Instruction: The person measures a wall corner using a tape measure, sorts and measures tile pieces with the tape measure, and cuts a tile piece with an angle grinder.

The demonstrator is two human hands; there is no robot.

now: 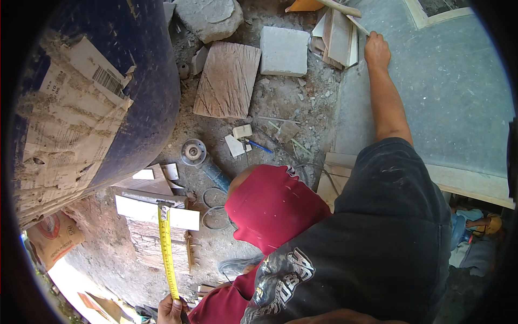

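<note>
At the lower left, my left hand [171, 310] grips a tape measure, whose case is mostly hidden by the fingers. Its yellow blade [166, 248] stretches away from me, and the hooked tip rests at a white tile strip [135, 207]. That strip lies over wood-patterned tile pieces [148, 240]. Far to the right, my right arm reaches forward over a grey sheet [448, 92]. My right hand [377, 51] has its fingers closed at the end of a thin light strip [359, 27], beside stacked tile offcuts [340, 40].
An angle grinder [194, 153] with its cord lies near my knee [278, 202]. Beyond it are a blue pen [260, 147], small white scraps [235, 146], a wood-patterned tile [227, 80], a pale square slab [284, 51] and a rock [210, 19]. A blue drum [154, 81] stands left.
</note>
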